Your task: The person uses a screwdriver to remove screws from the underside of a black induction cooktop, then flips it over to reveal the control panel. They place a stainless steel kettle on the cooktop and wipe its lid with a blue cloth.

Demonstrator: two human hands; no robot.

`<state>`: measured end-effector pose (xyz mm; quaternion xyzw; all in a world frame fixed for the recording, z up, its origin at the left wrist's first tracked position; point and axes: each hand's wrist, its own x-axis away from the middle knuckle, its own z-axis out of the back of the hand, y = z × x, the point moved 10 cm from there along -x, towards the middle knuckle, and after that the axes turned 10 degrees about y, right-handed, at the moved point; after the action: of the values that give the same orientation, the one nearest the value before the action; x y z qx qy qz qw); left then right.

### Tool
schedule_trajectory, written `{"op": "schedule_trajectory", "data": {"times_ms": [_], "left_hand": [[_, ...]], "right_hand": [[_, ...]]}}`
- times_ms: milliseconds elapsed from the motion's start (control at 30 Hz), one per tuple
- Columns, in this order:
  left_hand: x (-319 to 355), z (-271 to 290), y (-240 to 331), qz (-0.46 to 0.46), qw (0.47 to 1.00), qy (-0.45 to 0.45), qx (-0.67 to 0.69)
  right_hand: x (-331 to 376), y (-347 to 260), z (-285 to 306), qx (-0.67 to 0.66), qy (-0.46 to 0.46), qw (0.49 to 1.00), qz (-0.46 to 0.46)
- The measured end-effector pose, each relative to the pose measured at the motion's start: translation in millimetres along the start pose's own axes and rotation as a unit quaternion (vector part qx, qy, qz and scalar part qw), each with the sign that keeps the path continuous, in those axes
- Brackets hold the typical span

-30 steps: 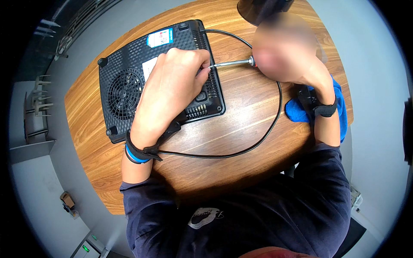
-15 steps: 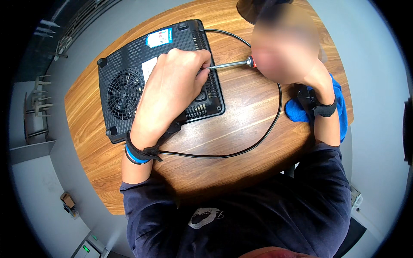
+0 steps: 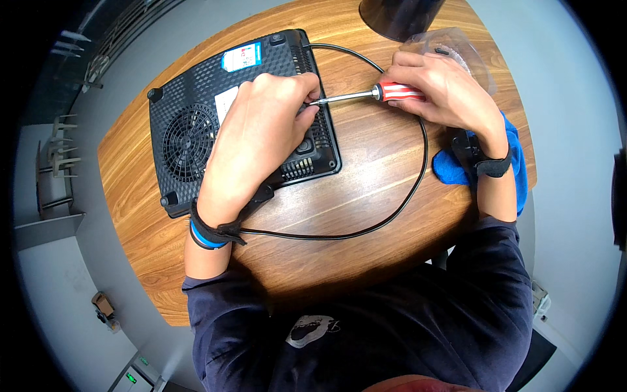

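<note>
A flat black appliance [image 3: 189, 78], like an induction cooker turned underside up, lies on the wooden table with its fan grille and feet showing. Over its right part rests my left hand [image 3: 264, 117], thumb and fingertips pinched together at the tip of a screwdriver [image 3: 349, 97]. Whether a small part is between those fingertips is hidden. My right hand [image 3: 444, 88] grips the screwdriver's red-and-white handle to the right of the appliance. The metal shaft lies nearly level, pointing left at my left fingertips.
A black power cord [image 3: 418, 176] loops over the table [image 3: 366, 163] from the appliance. Behind my right hand are a clear plastic container [image 3: 473, 49] with small pieces in it and a dark cylindrical vessel [image 3: 398, 16]. A blue cloth [image 3: 450, 168] lies under my right wrist.
The screwdriver has shifted slightly left, its tip now closer in between my left fingertips. My left hand has kept its place. The right hand, blurred before, is now clear.
</note>
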<state>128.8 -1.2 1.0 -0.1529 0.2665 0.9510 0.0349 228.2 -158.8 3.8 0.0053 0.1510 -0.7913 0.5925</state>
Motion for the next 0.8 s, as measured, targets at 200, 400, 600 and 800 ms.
{"op": "schedule_trajectory", "data": {"times_ms": [200, 400, 600, 800], "left_hand": [[3, 2, -5, 0.002, 0.999, -0.041, 0.003], [29, 13, 8, -0.016, 0.989, -0.128, -0.069], [43, 6, 22, -0.053, 0.985, -0.100, -0.129], [35, 0, 19, -0.064, 0.984, -0.085, -0.140]], "right_hand": [[0, 5, 1, -0.016, -0.009, 1.000, 0.008], [5, 12, 8, -0.076, -0.013, 0.997, -0.021], [6, 7, 11, -0.103, -0.057, 0.993, -0.016], [9, 8, 12, -0.112, -0.060, 0.992, 0.008]]}}
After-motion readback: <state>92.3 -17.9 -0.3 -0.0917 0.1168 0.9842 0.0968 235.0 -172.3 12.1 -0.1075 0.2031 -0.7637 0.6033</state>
